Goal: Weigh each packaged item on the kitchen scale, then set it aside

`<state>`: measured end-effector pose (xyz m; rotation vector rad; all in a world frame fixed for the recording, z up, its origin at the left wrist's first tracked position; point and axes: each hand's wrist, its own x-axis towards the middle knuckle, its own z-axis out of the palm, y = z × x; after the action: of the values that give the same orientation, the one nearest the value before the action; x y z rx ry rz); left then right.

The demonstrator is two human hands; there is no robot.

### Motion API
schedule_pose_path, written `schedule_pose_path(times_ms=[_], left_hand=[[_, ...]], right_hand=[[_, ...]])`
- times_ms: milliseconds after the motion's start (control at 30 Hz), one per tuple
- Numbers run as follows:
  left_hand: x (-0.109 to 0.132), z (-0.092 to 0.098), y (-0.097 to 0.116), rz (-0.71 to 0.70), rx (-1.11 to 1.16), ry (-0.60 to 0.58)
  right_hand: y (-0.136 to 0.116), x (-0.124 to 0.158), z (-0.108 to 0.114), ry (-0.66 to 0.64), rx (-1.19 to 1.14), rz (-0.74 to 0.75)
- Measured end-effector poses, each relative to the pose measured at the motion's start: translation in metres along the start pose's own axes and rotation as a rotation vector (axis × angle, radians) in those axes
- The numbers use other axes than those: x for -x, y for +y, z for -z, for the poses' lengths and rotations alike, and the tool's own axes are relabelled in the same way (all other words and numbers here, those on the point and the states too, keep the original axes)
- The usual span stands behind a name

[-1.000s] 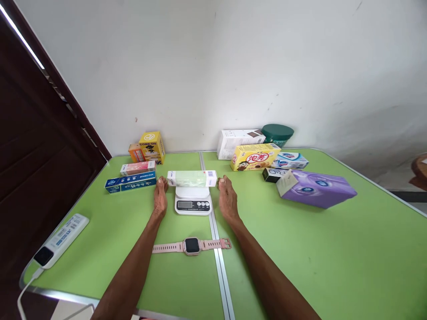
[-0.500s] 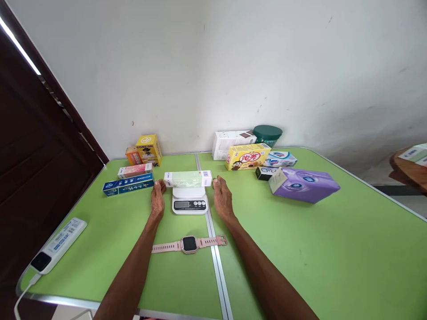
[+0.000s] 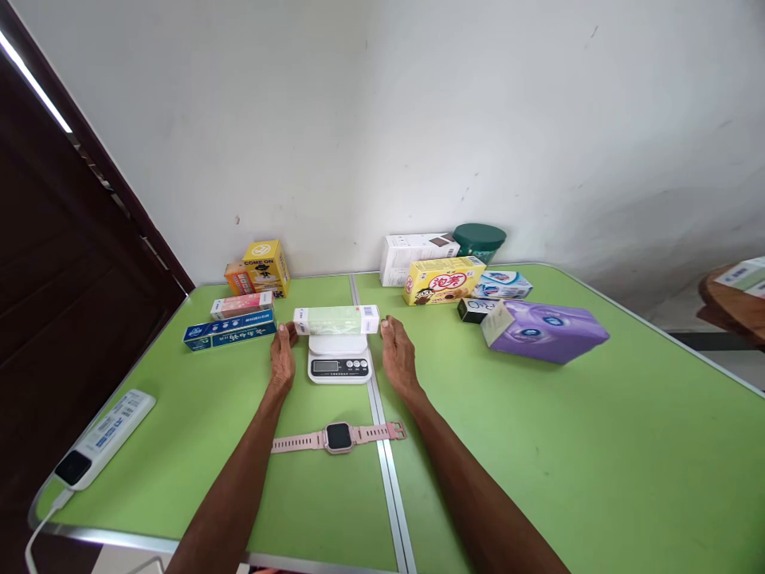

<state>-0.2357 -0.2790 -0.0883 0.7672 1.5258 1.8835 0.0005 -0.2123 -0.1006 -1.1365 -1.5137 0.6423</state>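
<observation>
A pale green and white box [image 3: 336, 320] lies crosswise on a small white kitchen scale [image 3: 340, 368], whose front shows a display and several buttons. My left hand [image 3: 283, 355] rests on its edge just left of the scale, fingers extended and holding nothing, near the end of a blue box [image 3: 230, 331]. To the right of the scale, my right hand [image 3: 399, 354] stands on edge, also empty, its fingertips close to the box's right end without gripping it. A pink smartwatch [image 3: 339, 438] lies flat between my forearms.
Yellow box [image 3: 267, 268] and pink box [image 3: 242, 305] stand back left. At right are a yellow snack box [image 3: 445, 281], white box [image 3: 418, 259], green tub [image 3: 479, 241] and purple pack [image 3: 547, 332]. A white cabled device [image 3: 106, 438] lies front left.
</observation>
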Motion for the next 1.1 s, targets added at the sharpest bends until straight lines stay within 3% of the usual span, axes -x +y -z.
schedule_pose_path(times_ms=[233,400,567,733,900,1000,1100], left_hand=[[0.008,-0.001,0.009,-0.048,-0.057,-0.001],[0.025,-0.006,0.029,-0.21,-0.264,-0.116],[0.035,-0.012,0.043,-0.224,-0.438,-0.188],[0.041,-0.019,0.059,-0.248,-0.482,-0.223],[0.054,-0.057,0.087,-0.295,-0.518,-0.32],[0.071,-0.094,0.093,-0.249,-0.543,-0.456],[0.097,-0.127,0.083,-0.185,-0.54,-0.572]], right_hand=[[-0.008,0.001,0.0,0.019,-0.129,-0.066],[-0.017,0.002,-0.002,0.032,-0.185,-0.018],[-0.025,0.005,-0.005,-0.018,-0.174,0.068],[-0.035,0.006,-0.006,-0.01,-0.166,0.056],[-0.038,-0.011,0.02,0.114,-0.168,0.015],[-0.029,-0.023,0.056,0.251,-0.126,-0.052],[-0.015,-0.02,0.102,0.339,-0.028,-0.104]])
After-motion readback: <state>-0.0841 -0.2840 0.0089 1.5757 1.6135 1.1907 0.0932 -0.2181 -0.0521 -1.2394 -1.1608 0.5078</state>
